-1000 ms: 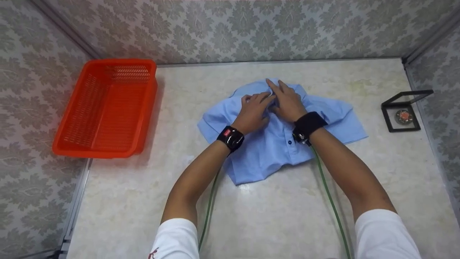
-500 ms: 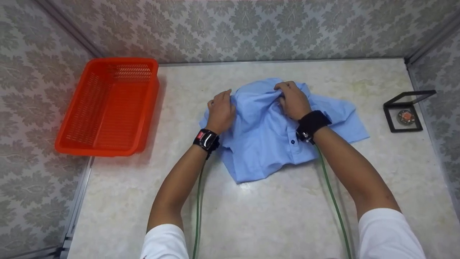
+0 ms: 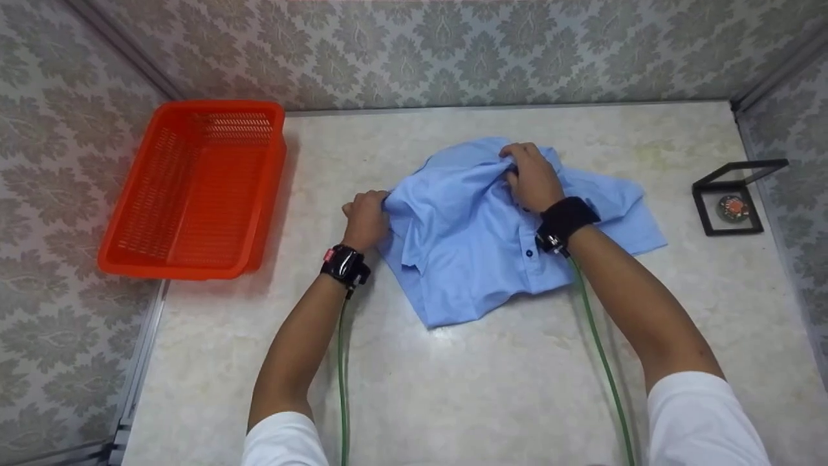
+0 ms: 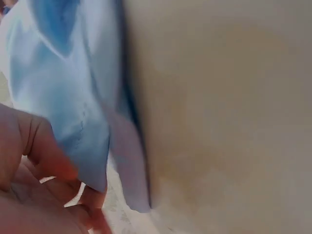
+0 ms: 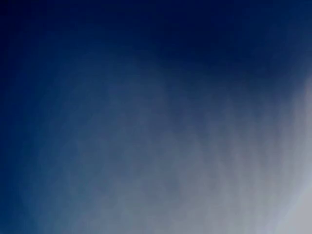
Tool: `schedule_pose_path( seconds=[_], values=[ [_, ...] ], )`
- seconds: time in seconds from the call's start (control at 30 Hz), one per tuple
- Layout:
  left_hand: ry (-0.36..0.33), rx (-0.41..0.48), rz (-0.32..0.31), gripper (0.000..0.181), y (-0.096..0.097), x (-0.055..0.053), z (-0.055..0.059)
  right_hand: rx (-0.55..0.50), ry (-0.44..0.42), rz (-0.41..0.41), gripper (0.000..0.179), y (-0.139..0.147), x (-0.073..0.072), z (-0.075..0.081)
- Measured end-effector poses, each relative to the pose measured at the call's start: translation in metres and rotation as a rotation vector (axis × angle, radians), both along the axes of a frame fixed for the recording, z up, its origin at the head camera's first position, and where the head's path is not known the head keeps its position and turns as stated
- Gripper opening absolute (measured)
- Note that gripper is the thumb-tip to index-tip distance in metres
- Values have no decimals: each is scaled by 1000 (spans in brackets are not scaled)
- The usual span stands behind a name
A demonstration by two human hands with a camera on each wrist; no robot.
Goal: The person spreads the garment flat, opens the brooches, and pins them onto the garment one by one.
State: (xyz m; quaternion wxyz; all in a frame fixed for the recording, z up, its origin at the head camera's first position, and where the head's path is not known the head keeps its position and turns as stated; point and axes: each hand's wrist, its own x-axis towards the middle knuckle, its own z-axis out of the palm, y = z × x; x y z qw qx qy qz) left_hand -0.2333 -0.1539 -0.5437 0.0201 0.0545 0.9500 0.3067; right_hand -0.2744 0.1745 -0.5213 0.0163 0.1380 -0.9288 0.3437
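A light blue buttoned shirt [image 3: 462, 239] lies rumpled on the table, its right sleeve spread out and a dark button near its lower front edge. At the shirt's left side my left hand [image 3: 366, 220] pinches an edge of the cloth; the left wrist view shows thumb and fingers [image 4: 53, 156] on a stitched corner of it. My right hand [image 3: 535, 178] grips gathered fabric near the upper middle, fingers curled over a fold. Blurred blue cloth [image 5: 146, 146] fills the right wrist view, so the right fingertips are hidden there.
An orange-red plastic basket [image 3: 262, 194] stands at the back left of the table [image 3: 504, 388]. At the right edge is a black-framed case [image 3: 705, 213] with its lid raised and a round object [image 3: 733, 208] inside. Green cables [image 3: 601, 356] trail from both wrists.
My left hand has moved from the shirt's middle out to the left and toward me, drawing the cloth along. The right hand has stayed near the upper middle, its fingers now curled on the fabric.
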Motion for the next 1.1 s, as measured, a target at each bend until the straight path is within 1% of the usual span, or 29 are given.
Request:
schedule_pose_path(
  seconds=[0.07,0.13,0.2,0.23,0.3,0.33,0.4,0.47,0.53,0.6,0.67,0.73,0.77,0.8,0.83,0.9,0.93,1.0,1.03,1.07,1.1],
  values=[
    [42,79,-53,40,-1,0,1,-1,-4,1,32,0,-1,-1],
    [105,161,-123,35,-2,0,0,-9,-11,0,33,-1,-1,-1],
    [150,252,-187,31,-2,0,-3,-13,-20,-2,34,-1,-1,-2],
    [157,293,-207,30,-1,0,-4,-15,-24,-5,34,-2,-1,-2],
    [144,347,-220,33,0,1,-6,-18,-32,-11,35,-2,0,-1],
    [126,357,-215,36,1,1,-7,-18,-33,-14,36,-3,0,-1],
    [91,347,-185,44,3,0,-10,-17,-34,-19,36,-3,0,-1],
    [61,303,-138,48,5,0,-12,-18,-36,-18,37,-4,-1,-1],
    [46,255,-95,48,8,-1,-12,-19,-34,-15,37,-4,-1,-2],
    [33,218,-59,43,12,-3,-11,-19,-27,-14,37,-4,-2,-2],
    [18,185,-37,29,16,-4,-8,-18,-13,-13,37,-4,-2,-2],
    [-2,168,-32,10,19,-6,-6,-17,4,-13,38,-3,-1,-3],
    [-19,174,-40,9,21,-7,-5,-17,9,-12,38,-3,-1,-3],
    [-38,188,-58,11,23,-8,-4,-14,12,-11,39,-3,0,-3],
    [-55,199,-91,12,25,-8,-4,-10,11,-9,40,-2,0,-3],
    [-94,216,-189,6,29,-10,-3,-2,1,-3,42,-2,1,-3],
    [-110,216,-249,7,31,-10,-3,3,-9,2,43,-2,1,-3],
    [-133,204,-358,26,35,-11,-4,23,-30,19,48,-1,1,-3],
    [-141,199,-399,35,38,-10,-4,33,-45,30,51,-1,1,-4],
    [-151,192,-424,44,40,-10,-4,47,-62,41,54,-2,1,-4],
    [-154,178,-438,48,42,-9,-5,62,-80,51,58,-2,1,-4]
  ],
)
